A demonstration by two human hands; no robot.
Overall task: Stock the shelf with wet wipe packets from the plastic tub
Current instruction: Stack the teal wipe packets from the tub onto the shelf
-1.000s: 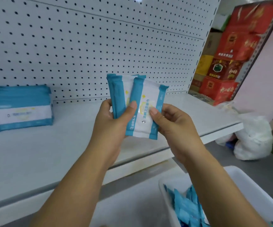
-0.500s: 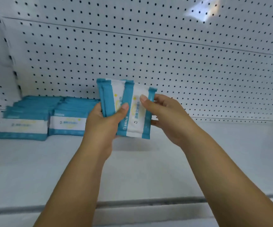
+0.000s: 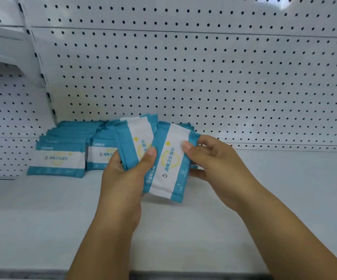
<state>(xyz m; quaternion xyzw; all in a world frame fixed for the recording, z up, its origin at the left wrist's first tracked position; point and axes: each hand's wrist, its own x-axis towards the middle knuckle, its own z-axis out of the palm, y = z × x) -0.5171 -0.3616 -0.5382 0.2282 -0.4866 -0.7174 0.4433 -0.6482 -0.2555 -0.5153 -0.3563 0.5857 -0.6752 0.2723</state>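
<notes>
Several blue-and-white wet wipe packets are fanned out above the white shelf [image 3: 42,219]. My left hand [image 3: 123,178] grips the back packets [image 3: 135,134], thumb pressed on their face. My right hand [image 3: 216,164] pinches the right edge of the front packet [image 3: 169,164]. Two rows of the same packets lie stacked on the shelf at the back left: the left stack [image 3: 58,156] and the second stack [image 3: 101,150], partly hidden behind my left hand. The plastic tub is out of view.
A white pegboard back wall [image 3: 204,77] rises behind the shelf. An upright post [image 3: 40,73] divides it from the neighbouring bay on the left. The shelf's front edge [image 3: 22,273] runs along the bottom of the view.
The view has swung left from the tub and shelf end to the stocked stacks. Both hands carried the fanned packets lower and closer to the stacks on the shelf.
</notes>
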